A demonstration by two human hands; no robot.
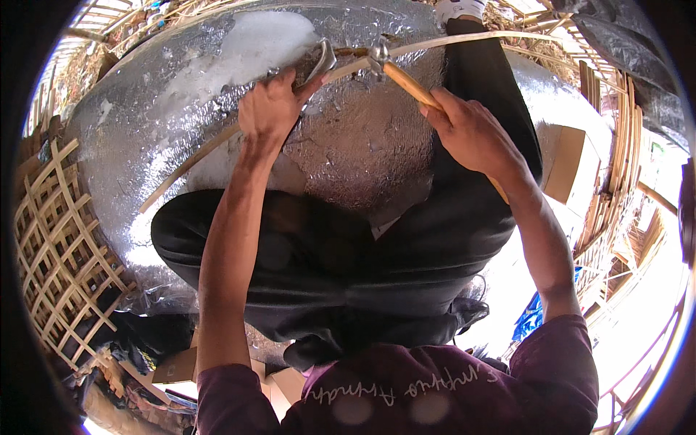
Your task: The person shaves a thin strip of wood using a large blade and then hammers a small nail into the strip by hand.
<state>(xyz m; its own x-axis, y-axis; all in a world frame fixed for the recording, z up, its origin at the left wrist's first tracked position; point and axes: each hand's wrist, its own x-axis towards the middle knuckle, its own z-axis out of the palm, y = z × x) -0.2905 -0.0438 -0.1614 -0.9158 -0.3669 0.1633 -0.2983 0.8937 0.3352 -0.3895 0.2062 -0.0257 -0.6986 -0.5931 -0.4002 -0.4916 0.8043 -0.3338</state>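
Observation:
My right hand [475, 134] is closed around the wooden handle of a hammer [411, 83]. The hammer's shiny metal head rests at or just above a long, pale bamboo strip [471, 40], ahead of me. My left hand [272, 109] is closed, and a bent, shiny metal piece [326, 58] sticks out between its thumb and fingers; its exact kind cannot be made out. The strip passes at the left hand and runs on down to the left, over the silvery sheet. Whether the left fingers also grip the strip is hidden.
A crinkled silvery sheet [116, 167] spreads under my black-trousered legs [326, 254]. At the left leans a woven bamboo lattice [54, 246]. Cardboard [564, 163] and split bamboo pieces [627, 145] lie at the right, near a blue plastic scrap [529, 317].

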